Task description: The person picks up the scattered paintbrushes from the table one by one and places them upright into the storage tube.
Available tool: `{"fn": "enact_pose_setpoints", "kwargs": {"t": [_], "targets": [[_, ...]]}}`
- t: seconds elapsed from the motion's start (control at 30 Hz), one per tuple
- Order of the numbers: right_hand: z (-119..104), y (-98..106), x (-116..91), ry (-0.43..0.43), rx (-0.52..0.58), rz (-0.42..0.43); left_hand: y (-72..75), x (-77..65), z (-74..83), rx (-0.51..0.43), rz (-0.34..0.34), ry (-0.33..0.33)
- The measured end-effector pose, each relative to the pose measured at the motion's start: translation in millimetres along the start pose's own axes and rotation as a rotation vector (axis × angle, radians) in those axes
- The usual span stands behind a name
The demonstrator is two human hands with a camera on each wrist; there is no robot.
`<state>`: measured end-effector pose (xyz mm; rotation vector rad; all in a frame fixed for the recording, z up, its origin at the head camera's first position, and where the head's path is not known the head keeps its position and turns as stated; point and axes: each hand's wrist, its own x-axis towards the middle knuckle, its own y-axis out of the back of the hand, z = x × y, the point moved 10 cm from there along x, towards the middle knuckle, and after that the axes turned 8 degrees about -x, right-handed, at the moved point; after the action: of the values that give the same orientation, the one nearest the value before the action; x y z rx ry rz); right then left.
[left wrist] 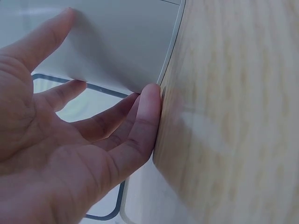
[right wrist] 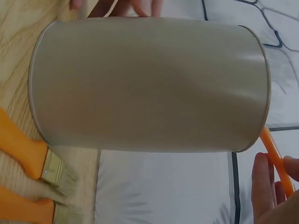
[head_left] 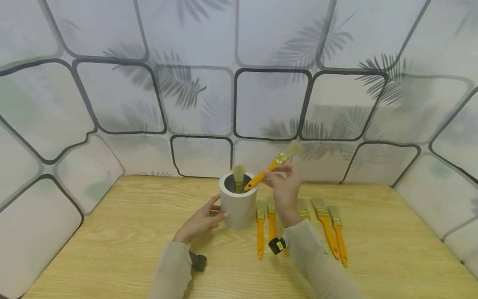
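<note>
A white cylindrical can (head_left: 239, 211) stands upright on the wooden table, with one paintbrush (head_left: 238, 174) inside, bristles up. My left hand (head_left: 203, 220) touches the can's left side, thumb toward the front and the other fingers farther round. In the left wrist view the fingertips (left wrist: 150, 100) rest against the can low down, near the table, and the palm stays apart from it. My right hand (head_left: 286, 187) pinches another paintbrush (head_left: 269, 167) by its orange handle. That brush tilts, bristles up to the right, its handle end over the can's opening.
Several orange-handled paintbrushes lie on the table right of the can, among them one nearest it (head_left: 260, 232) and one farthest right (head_left: 339, 238). My right forearm hides part of the row. Behind the table (head_left: 123, 232) stands a patterned wall (head_left: 201, 112).
</note>
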<state>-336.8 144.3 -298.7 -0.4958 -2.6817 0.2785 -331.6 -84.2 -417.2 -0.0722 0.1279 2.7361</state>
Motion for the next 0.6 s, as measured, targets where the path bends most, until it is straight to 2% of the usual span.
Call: {"fn": "enact_pose_setpoints", "kwargs": {"t": [0.17,0.4,0.5,0.6], "targets": [[-8.3,-11.4,-4.5,0.094,-0.157,-0.056,0.7,0.1,1.1,0.005,0.001,0.000],[-27.1,-29.7,-17.3,0.376,-0.457,-0.143,-0.9,-0.8,0.9,0.006,-0.009,-0.001],[-32.2,-39.3,-22.9,0.462,-0.528,-0.206,-1.6,-1.4,1.3,0.006,-0.018,-0.005],[-34.7,-41.7,-23.8,0.491,-0.566,-0.222,-2.2,-1.3,3.1,0.007,-0.024,-0.013]]}}
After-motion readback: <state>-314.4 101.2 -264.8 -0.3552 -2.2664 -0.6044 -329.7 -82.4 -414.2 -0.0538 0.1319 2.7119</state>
